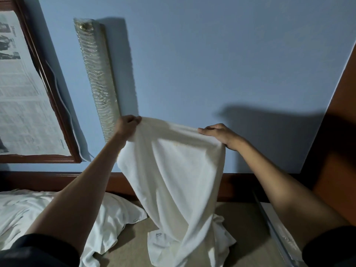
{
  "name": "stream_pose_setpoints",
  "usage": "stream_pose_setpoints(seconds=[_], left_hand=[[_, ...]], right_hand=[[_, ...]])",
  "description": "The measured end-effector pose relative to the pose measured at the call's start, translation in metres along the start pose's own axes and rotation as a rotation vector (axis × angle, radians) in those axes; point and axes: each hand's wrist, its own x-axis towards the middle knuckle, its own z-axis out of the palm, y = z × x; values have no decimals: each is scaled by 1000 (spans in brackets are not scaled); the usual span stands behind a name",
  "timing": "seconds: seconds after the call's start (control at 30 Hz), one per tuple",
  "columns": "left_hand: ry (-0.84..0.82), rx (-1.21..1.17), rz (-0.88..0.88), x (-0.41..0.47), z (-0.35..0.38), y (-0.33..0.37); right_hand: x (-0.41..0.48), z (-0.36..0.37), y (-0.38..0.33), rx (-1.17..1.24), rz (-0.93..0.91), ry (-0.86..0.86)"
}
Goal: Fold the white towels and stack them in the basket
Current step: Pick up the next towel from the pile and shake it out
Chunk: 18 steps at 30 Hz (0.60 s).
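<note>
Holding the white towel up at centre, tail resting at six o'clock, we pinch its top edge with our left hand at eleven and right hand at one. Next, we judge, the corners must meet.

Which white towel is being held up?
The middle towel, gripped along its top edge by the left hand and the right hand. The other towel lies crumpled low on the left.
</note>
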Motion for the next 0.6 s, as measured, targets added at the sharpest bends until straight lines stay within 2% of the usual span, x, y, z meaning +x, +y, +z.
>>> stream_pose_setpoints(seconds=[0.07,0.13,0.2,0.27,0.37,0.4,0.47,0.6], left_hand=[[39,101,-23,0,-1,-9],[-86,269,-39,1,-2,-12],[-318,425,-43,1,1,-7],[-575,455,-28,-11,11,8],[-965,265,-30,-37,36,33],[-1039,221,-24,-43,44,37],[-1057,149,-5,-47,48,41],[-923,-70,-1,-33,32,38]], right_hand=[[4,-2,0,-2,-18,23],[9,0,-5,-17,-41,25],[13,5,-13,-19,-56,11],[15,14,-23,-25,-80,-4],[18,28,-34,-50,-117,-44],[19,31,-36,-55,-129,-50],[19,31,-37,-52,-144,-58],[13,19,-28,-31,-129,-66]])
